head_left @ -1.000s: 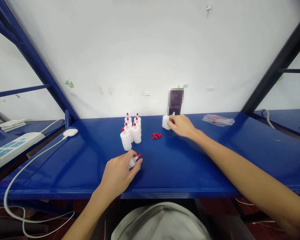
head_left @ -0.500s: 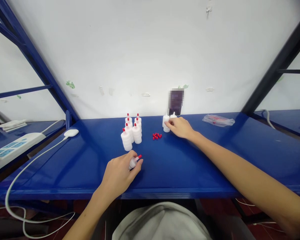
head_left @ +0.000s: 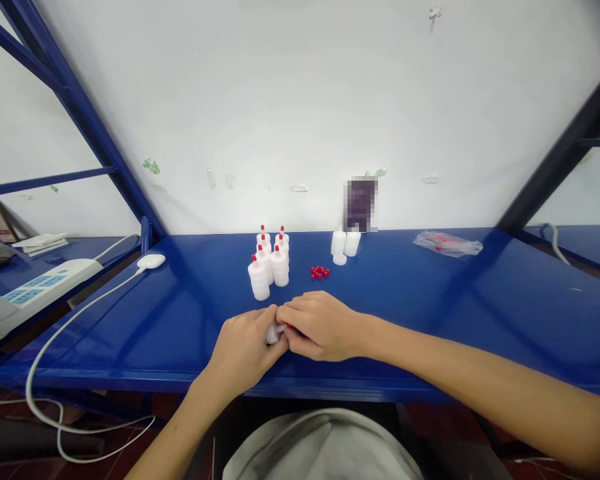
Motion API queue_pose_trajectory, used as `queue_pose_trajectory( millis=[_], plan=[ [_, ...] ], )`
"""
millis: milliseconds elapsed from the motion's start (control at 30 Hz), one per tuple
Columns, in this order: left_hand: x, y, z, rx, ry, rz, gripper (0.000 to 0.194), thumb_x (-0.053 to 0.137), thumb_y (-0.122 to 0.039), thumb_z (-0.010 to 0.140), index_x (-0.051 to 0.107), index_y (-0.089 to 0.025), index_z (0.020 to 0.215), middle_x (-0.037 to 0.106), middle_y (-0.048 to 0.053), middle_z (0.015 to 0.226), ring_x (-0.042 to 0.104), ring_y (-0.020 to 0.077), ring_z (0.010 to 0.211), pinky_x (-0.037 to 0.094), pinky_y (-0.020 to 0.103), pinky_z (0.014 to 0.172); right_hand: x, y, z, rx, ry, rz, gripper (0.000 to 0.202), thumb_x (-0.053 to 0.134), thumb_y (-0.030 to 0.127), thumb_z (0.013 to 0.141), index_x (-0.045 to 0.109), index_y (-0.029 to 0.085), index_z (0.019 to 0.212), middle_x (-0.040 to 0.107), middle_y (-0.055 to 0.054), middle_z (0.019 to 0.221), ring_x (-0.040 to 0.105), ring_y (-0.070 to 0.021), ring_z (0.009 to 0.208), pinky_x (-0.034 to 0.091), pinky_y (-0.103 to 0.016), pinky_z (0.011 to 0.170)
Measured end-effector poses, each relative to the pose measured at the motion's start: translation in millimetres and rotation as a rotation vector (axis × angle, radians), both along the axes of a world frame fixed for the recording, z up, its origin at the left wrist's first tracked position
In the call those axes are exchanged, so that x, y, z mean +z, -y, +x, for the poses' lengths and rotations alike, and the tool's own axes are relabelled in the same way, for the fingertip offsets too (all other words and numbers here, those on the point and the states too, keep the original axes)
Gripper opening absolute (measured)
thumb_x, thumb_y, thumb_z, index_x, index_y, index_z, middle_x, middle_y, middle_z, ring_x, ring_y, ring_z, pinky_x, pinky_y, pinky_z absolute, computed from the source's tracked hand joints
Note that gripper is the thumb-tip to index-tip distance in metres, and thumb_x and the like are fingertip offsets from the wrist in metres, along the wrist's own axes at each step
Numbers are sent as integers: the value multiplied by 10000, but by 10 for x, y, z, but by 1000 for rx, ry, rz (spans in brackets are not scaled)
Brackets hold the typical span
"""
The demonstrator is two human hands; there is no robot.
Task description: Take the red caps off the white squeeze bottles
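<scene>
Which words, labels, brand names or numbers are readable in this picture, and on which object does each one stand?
No text can be read.
Small white plastic bottle held in the left hand and the right hand: no label shows.
Upright white bottles with red caps: plain.
Pixelated dark rectangle against the wall: blurred.
Clear plastic bag with red print: too small.
White power strip with blue panels: too small.

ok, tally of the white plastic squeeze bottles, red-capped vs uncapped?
Red-capped white plastic bottles standing in the cluster: 7
Red-capped bottle between left hand and right hand: 1
Uncapped white bottles at the back: 2
Total: 10
</scene>
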State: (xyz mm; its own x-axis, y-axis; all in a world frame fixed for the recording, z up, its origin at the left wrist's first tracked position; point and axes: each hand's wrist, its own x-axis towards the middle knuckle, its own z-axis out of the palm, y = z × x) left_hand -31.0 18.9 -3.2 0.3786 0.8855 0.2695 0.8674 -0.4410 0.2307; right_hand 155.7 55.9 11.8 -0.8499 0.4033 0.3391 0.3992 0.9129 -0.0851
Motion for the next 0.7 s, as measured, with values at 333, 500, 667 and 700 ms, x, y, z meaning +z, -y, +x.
queue_pose_trajectory(
  millis=[333, 500, 667, 700],
  plan=[
    [-7, -18, -7, -2, -57, -5, 300, 436, -470, 944, 482, -215, 793, 659, 16, 787, 599, 199, 680, 296, 285, 577, 37, 38, -71, -233, 219, 90, 296, 419, 370, 925, 602, 139, 961, 697, -86, 830, 629, -210, 636, 283, -304, 527],
    [10, -23, 40, 42, -123, 15, 197, 461, -401, 927, 504, -223, 857, 669, 23, 818, 623, 217, 713, 276, 289, 568, 51, 85, -166, -317, 227, 62, 319, 435, 374, 913, 641, 131, 890, 710, -109, 782, 658, -236, 621, 345, -304, 525],
    [-1, 20, 55, 161, -193, 83, 152, 430, -336, 925, 526, -228, 878, 679, 21, 798, 635, 218, 701, 233, 293, 545, -5, -77, -101, -381, 264, 70, 308, 423, 317, 915, 649, 143, 799, 708, -144, 748, 683, -274, 680, 385, -320, 555],
    [-8, 30, 46, 186, -180, 106, 175, 408, -338, 936, 526, -227, 869, 678, 20, 785, 633, 214, 685, 233, 294, 544, -5, -156, -34, -423, 284, 74, 302, 412, 294, 918, 644, 143, 796, 710, -153, 764, 685, -279, 700, 383, -322, 560]
  ],
)
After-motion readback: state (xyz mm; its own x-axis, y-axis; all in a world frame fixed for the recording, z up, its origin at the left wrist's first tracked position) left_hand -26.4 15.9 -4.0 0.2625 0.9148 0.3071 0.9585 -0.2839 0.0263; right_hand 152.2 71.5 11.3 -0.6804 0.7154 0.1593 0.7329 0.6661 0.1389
